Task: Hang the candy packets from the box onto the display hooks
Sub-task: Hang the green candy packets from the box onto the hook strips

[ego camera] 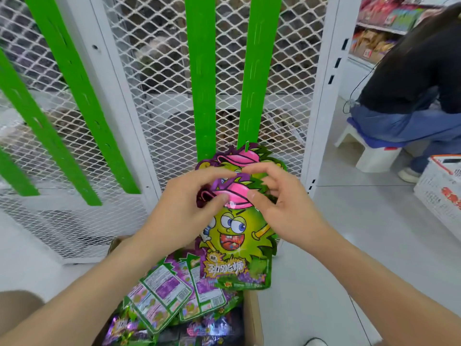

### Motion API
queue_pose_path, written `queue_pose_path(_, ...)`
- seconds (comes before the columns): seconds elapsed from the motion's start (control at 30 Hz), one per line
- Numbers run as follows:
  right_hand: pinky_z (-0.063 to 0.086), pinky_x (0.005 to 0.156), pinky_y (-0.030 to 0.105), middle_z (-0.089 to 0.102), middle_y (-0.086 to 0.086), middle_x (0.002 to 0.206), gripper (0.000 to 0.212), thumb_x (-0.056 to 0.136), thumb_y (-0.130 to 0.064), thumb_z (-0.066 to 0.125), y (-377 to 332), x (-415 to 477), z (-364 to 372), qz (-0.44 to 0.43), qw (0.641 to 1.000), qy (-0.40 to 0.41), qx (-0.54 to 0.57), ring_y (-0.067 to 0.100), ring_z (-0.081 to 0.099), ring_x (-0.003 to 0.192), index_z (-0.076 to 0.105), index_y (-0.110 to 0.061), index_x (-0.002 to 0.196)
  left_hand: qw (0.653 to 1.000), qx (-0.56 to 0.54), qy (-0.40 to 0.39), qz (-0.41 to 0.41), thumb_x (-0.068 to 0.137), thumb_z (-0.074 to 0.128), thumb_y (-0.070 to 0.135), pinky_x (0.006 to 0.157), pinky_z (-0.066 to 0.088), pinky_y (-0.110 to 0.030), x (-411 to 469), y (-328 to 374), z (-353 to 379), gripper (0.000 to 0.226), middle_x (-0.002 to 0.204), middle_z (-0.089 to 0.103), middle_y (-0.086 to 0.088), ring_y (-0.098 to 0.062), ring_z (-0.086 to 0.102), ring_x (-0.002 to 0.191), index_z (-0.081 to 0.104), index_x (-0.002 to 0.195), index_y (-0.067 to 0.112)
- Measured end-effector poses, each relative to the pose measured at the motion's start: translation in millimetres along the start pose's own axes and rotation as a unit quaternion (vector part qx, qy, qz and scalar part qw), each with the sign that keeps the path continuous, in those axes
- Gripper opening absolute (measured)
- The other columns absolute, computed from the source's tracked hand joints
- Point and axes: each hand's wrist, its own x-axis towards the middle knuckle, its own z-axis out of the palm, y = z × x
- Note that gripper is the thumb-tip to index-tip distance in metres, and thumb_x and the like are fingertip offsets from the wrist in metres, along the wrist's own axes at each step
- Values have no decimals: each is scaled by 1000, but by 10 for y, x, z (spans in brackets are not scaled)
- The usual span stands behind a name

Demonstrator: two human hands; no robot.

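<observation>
The candy packet (234, 236) is pinched at its top by the left hand (189, 208) and right hand (282, 206); its hole should be squared to a hook on the green display strip (252, 83) before being pushed on.

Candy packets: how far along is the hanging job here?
Early. One hung packet seems clipped at the bottom of the right green strip. In hand: the left hand and the right hand both pinch the top of a held packet just below it. Left: several packets lie in the box, and the other green strips show nothing hanging.
</observation>
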Motion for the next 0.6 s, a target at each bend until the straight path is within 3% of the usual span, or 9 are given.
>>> queue_pose_path(0.13,52,108,45,73,-14,124,37,101,-12,69,49,68,-119,2,1000,-17,2,8,67,121,68,-35,130,997,69,-13,26,90,79,47,89,40,-5,157,99,22,42,110,70,20,2,63,103,72,131,44)
queue_pose_path(0.27,52,109,37,68,-18,133,46,100,-10,70,29,102,-217,-42,999,-8,-5,5,62,128,63,-33,140,998,43,26,21,87,84,41,87,43,-8,268,170,103,38,105,72,20,2,64,99,77,125,40)
queue_pose_path(0.37,52,108,44,67,-15,138,53,96,-7,74,41,106,-256,-79,996,-28,12,13,63,130,61,-30,142,998,-18,52,-33,82,90,36,88,46,-8,286,193,148,38,105,75,26,8,65,103,80,118,41)
queue_pose_path(0.47,50,111,48,68,-15,137,46,96,-5,74,68,131,-274,-78,995,-40,47,12,63,131,67,-25,137,991,-112,14,-73,82,92,25,88,54,-23,312,186,148,37,95,79,17,-5,73,97,77,114,35)
queue_pose_path(0.6,53,109,43,73,-13,131,42,93,-10,79,49,141,-298,-64,995,-40,65,8,66,126,72,-23,132,962,-249,-30,-105,87,85,7,90,57,-65,338,145,142,36,93,81,-8,-45,72,90,64,112,22)
